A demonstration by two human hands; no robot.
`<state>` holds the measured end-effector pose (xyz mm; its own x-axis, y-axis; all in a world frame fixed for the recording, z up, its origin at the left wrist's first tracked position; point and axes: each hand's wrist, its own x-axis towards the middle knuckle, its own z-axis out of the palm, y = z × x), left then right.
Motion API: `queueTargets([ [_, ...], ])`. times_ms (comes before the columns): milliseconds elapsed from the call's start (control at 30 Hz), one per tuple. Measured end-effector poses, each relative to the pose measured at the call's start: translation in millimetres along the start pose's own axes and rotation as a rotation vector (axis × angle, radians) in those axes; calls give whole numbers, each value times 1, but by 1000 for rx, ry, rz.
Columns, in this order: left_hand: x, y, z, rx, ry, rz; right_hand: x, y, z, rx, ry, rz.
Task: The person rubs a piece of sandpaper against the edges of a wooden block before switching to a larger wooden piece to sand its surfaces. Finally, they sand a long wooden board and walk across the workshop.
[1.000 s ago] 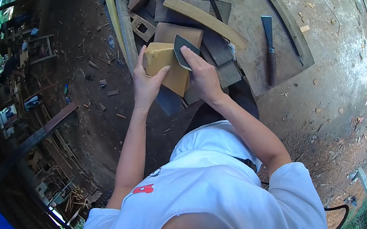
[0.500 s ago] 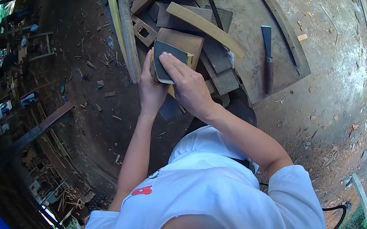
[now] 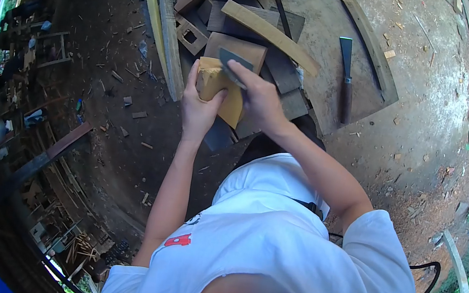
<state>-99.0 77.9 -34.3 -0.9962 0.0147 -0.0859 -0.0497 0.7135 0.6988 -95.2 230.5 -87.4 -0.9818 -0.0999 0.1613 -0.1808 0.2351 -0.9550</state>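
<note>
A pale yellow wooden piece (image 3: 211,81) with a roughly shaped end is gripped from below by my left hand (image 3: 199,109), its thumb laid across the near face. Just right of it, my right hand (image 3: 264,103) pinches a dark grey sheet of sandpaper (image 3: 239,60), slightly blurred and tilted along the right edge of the wood. Beyond both hands lies a brown wooden block (image 3: 243,47) on a heap of dark boards.
A light wooden strip (image 3: 272,36) rests across the heap. To the right, a chisel (image 3: 346,89) with a dark handle lies on a flat board (image 3: 315,92). Long planks (image 3: 169,34) lean at the left. Wood scraps and shavings litter the floor.
The sandpaper has gone from lying flat over the wooden piece to its right side, tilted up in my right hand. The wood's yellow face now shows, and my left thumb is across it.
</note>
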Motion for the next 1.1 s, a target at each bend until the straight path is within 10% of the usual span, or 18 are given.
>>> queueTargets([
  [133,-2,8,8,98,104,59,12,10,-16,-101,-170,205],
  [333,0,5,3,-100,15,-72,11,-24,-15,-20,-63,-204],
  [467,-3,6,8,25,35,-2,16,44,-19,-120,-233,168],
  [733,-2,14,6,-89,-19,-164,26,6,-29,107,-173,-150],
  [867,-3,4,15,152,33,102,31,22,-33,-104,-445,167],
  [933,-6,12,12,99,22,21,26,-24,-42,26,-215,-198],
  [1100,-4,7,11,55,-38,-43,11,5,-41,-13,-262,-108],
])
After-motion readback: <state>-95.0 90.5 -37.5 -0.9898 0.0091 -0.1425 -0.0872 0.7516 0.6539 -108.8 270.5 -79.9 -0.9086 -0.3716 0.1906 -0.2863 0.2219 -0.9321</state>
